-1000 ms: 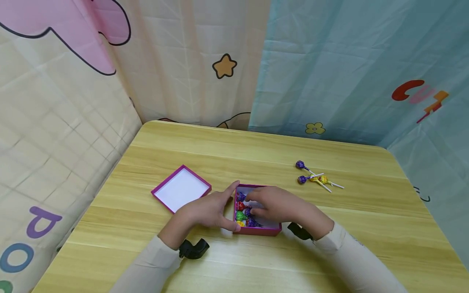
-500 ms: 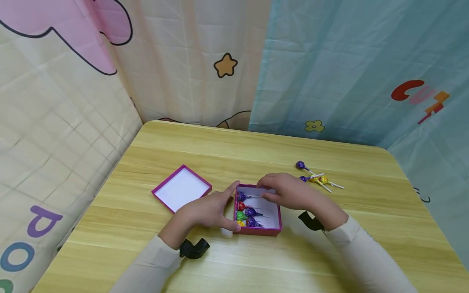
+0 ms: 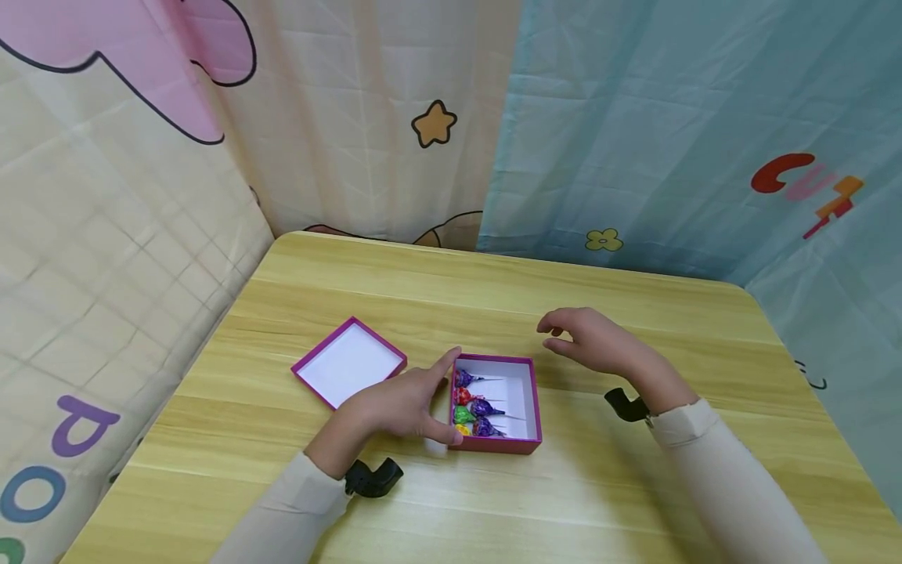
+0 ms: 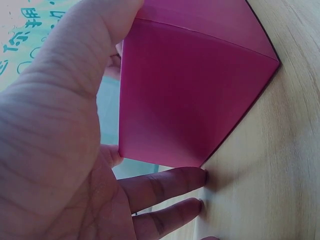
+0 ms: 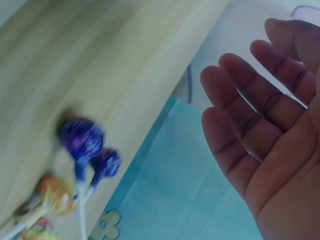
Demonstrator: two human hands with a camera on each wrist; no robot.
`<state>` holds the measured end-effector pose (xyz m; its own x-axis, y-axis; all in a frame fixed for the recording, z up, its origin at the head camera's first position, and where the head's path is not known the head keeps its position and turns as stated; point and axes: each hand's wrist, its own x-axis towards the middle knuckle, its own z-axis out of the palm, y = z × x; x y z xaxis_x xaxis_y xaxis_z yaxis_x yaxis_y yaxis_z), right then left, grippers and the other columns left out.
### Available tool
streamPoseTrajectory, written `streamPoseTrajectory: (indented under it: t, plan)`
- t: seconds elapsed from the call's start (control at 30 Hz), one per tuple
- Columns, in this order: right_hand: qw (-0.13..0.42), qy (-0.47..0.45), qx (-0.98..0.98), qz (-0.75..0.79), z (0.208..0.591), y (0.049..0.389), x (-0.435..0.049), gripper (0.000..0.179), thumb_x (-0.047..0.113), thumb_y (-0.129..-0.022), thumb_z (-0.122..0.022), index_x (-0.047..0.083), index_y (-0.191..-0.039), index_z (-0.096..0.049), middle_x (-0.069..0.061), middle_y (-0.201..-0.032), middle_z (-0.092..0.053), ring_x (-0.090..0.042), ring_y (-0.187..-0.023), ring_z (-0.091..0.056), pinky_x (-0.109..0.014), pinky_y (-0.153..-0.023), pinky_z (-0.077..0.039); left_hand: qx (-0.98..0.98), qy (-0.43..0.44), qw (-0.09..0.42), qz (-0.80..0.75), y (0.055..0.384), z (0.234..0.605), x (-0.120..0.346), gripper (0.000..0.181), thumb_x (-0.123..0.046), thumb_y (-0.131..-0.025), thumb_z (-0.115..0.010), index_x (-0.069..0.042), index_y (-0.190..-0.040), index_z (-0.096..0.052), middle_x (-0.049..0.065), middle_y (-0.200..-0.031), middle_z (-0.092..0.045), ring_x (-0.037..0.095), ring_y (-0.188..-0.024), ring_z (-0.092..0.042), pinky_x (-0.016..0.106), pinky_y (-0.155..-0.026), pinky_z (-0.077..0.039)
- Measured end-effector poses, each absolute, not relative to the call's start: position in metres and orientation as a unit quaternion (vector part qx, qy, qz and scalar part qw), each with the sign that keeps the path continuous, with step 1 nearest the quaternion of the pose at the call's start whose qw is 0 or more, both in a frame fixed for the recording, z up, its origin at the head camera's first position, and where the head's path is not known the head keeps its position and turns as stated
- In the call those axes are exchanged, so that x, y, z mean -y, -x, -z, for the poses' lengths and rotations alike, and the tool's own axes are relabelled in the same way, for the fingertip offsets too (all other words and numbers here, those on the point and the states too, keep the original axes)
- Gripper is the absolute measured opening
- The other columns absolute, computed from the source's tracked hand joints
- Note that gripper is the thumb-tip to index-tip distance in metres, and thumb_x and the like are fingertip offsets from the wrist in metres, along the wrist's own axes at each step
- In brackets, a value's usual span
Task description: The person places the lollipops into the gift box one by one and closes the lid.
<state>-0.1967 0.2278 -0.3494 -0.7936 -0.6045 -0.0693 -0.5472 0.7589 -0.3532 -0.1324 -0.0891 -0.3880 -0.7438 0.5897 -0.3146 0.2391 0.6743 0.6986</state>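
Note:
A magenta box with a white inside stands uncovered on the table. Along its left side lie several lollipops in purple, red, green and yellow wrappers, such as a purple lollipop. My left hand holds the box across that side, thumb at the near corner, index finger at the far one. To the right of the box, my right hand is raised over the table, holding nothing, its fingers relaxed. Below it in the right wrist view lie loose purple lollipops and a yellow-orange lollipop, slightly blurred; the hand hides them from the head view.
A shallow magenta lid lies left of the box, white inside up, near my left hand. The wooden table ends at the back against a printed curtain.
My right hand has left the inside of the box and moved right and toward the back, over the loose lollipops. The left hand and box have stayed in place.

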Motion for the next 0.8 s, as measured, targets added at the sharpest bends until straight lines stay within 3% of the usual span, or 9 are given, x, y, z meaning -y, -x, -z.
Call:
streamPoseTrajectory:
  t: [0.3,0.57,0.8]
  plan:
    - [0.092,0.273,-0.952,0.103,0.356,0.209,-0.247,0.024,0.006,-0.091,-0.071,0.000,-0.114,-0.068,-0.014,-0.111,-0.068,-0.033,-0.102,-0.063,-0.050,-0.090,-0.051,-0.873,-0.239,0.269,-0.329,0.133,0.388,0.089,0.122,-0.052,-0.074,-0.084,-0.021,-0.161,-0.004,0.010,-0.156,-0.036,0.026,-0.138,-0.040,0.046,-0.112,-0.032]
    - [0.087,0.270,-0.957,0.064,0.360,0.213,-0.262,0.025,0.008,-0.089,-0.074,0.000,-0.112,-0.068,-0.014,-0.109,-0.067,-0.032,-0.098,-0.064,-0.048,-0.088,-0.052,-0.874,-0.237,0.264,-0.333,0.133,0.389,0.087,0.122,-0.053,-0.074,-0.083,-0.020,-0.161,-0.004,0.011,-0.155,-0.037,0.026,-0.137,-0.041,0.046,-0.112,-0.033]
    - [0.092,0.255,-0.962,0.034,0.369,0.215,-0.272,0.023,0.009,-0.087,-0.076,0.002,-0.108,-0.070,-0.009,-0.099,-0.068,-0.024,-0.085,-0.061,-0.045,-0.083,-0.053,-0.876,-0.235,0.262,-0.330,0.133,0.388,0.085,0.122,-0.054,-0.074,-0.083,-0.021,-0.161,-0.004,0.010,-0.156,-0.036,0.027,-0.139,-0.038,0.047,-0.112,-0.032]
